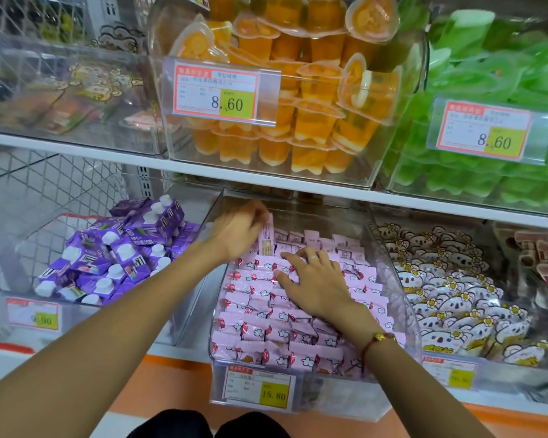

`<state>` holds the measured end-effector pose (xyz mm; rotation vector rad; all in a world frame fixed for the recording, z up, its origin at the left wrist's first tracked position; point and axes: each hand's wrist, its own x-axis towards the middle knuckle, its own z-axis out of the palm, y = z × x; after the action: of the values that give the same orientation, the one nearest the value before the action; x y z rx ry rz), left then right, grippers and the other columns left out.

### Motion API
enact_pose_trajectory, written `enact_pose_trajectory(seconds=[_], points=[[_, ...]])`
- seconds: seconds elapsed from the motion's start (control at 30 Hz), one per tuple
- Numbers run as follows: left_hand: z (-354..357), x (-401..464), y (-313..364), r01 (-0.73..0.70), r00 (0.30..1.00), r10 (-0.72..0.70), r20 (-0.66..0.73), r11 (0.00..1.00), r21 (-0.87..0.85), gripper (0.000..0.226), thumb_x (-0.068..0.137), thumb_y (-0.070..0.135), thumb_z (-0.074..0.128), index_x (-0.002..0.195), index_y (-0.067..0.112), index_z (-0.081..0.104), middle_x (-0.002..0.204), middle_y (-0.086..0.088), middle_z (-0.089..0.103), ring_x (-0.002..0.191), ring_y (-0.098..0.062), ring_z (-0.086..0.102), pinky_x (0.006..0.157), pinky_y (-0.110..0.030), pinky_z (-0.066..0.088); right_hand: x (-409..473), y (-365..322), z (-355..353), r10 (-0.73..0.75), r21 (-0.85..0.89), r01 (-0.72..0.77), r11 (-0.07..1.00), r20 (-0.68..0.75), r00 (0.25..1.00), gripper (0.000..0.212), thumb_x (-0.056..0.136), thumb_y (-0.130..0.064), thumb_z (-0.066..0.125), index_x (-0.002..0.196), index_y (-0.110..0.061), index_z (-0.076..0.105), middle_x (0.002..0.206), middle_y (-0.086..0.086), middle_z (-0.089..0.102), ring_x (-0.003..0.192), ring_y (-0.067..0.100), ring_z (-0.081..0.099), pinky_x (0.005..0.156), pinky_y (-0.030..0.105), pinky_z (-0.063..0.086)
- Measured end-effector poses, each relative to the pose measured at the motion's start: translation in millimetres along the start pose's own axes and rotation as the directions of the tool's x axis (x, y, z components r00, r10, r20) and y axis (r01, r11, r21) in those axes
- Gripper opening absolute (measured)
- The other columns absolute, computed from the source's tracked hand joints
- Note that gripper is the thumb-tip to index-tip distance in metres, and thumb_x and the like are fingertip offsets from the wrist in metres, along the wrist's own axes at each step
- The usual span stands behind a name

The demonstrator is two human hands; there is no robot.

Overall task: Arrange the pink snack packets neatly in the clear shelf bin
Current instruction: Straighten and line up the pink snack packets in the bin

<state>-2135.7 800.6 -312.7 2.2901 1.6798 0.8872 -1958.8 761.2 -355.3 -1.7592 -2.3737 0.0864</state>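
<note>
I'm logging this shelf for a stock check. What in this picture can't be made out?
- Packets under the right hand: covered by the palm, head view.
- Left hand fingertips: blurred; it holds one upright pink packet.
- Small print on the 15.80 price tag: too small.
- Upper left bin: contents blurred.

Bright, even light filled the frame, casting only faint shadows. Pale glare streaked the clear plastic bin [73, 90] at upper left. The green wrapped sweets [475, 90] at upper right were smeared with blur. Shelf lines bowed toward the edges.
</note>
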Motion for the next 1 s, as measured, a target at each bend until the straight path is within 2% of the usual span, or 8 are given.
enact_pose_trajectory(seconds=[0.13,0.23,0.37,0.5,0.67,0.77,0.87,1.0], points=[[1.2,-11.2,7.4,0.047,0.970,-0.082,-0.230,0.987,-0.153,0.016,0.099,0.026,0.043,0.104,0.016,0.055,0.078,-0.007,0.063,0.066,-0.025,0.059,0.064,-0.038,0.050,2.9,1.2,-2.2,0.005,0.002,-0.005,1.000,0.049,0.999,0.054,0.094,-0.058,0.030,0.143,-0.033,0.034,0.144,-0.001,0.034,0.131,0.023,0.026,0.106,0.041,0.024],[-4.7,-15.1,16.1,0.150,0.833,-0.349,-0.428,0.889,-0.432,0.010,0.098,0.021,0.046,0.097,0.019,0.057,0.085,-0.006,0.063,0.072,-0.023,0.057,0.056,-0.027,0.041,3.5,1.8,-7.5,0.001,0.025,-0.003,1.000,0.093,0.996,0.056,0.094,-0.058,0.032,0.144,-0.032,0.033,0.145,0.001,0.033,0.132,0.025,0.026,0.106,0.042,0.025],[-23.0,-24.0,19.8,0.136,0.737,-0.600,-0.311,0.581,-0.802,0.016,0.099,0.016,0.045,0.104,0.008,0.058,0.094,-0.012,0.064,0.084,-0.020,0.060,0.071,-0.028,0.051,0.8,0.2,-23.0,0.050,0.290,-0.024,0.957,-0.081,0.996,0.050,0.096,-0.040,0.043,0.142,-0.021,0.037,0.134,0.010,0.051,0.120,0.029,0.048,0.100,0.042,0.040],[-32.1,-35.4,28.5,0.141,0.763,-0.637,-0.111,0.332,-0.933,0.012,0.098,0.013,0.046,0.099,0.006,0.056,0.078,0.001,0.063,0.074,-0.005,0.061,0.058,-0.011,0.053,-18.4,-17.5,-37.0,0.055,0.611,0.146,0.778,-0.297,0.953,0.053,0.090,-0.045,0.056,0.138,-0.029,0.038,0.138,-0.007,0.045,0.121,0.009,0.044,0.093,0.022,0.040],[-41.2,-45.5,36.7,0.261,0.842,-0.534,0.079,0.275,-0.925,0.016,0.098,0.020,0.049,0.099,0.006,0.057,0.092,-0.011,0.067,0.085,-0.018,0.064,0.063,-0.022,0.058,-35.5,-30.7,-48.5,0.092,0.771,0.285,0.569,-0.405,0.910,0.026,0.084,-0.015,0.070,0.108,-0.024,0.064,0.105,-0.009,0.066,0.093,0.002,0.060,0.071,0.010,0.047],[-48.2,-54.0,31.5,0.322,0.896,-0.427,0.124,0.430,-0.843,0.017,0.096,0.029,0.051,0.105,0.015,0.055,0.098,-0.005,0.068,0.085,-0.012,0.066,0.060,-0.022,0.058,-40.0,-28.6,-55.2,0.268,0.978,0.038,0.206,-0.094,0.959,0.011,0.085,-0.024,0.068,0.095,-0.019,0.072,0.086,-0.004,0.074,0.067,0.007,0.065,0.059,0.014,0.051],[-48.0,-60.3,28.0,0.296,0.938,-0.318,0.139,0.525,-0.798,0.013,0.095,0.030,0.051,0.101,0.028,0.062,0.101,0.005,0.068,0.091,-0.004,0.066,0.060,-0.020,0.056,-43.6,-25.0,-59.5,0.242,0.983,-0.176,-0.059,0.185,0.953,0.020,0.083,-0.030,0.069,0.094,-0.013,0.072,0.077,0.009,0.073,0.061,0.014,0.067,0.052,0.015,0.051],[-48.3,-64.0,24.1,0.271,0.958,-0.232,0.169,0.534,-0.801,0.018,0.089,0.022,0.062,0.105,0.029,0.062,0.097,0.007,0.070,0.084,-0.003,0.069,0.067,-0.023,0.058,-46.6,-24.2,-60.8,0.215,0.956,-0.245,-0.163,0.277,0.937,0.034,0.075,-0.037,0.072,0.095,-0.009,0.069,0.072,0.011,0.072,0.048,0.008,0.063,0.050,0.013,0.052]])
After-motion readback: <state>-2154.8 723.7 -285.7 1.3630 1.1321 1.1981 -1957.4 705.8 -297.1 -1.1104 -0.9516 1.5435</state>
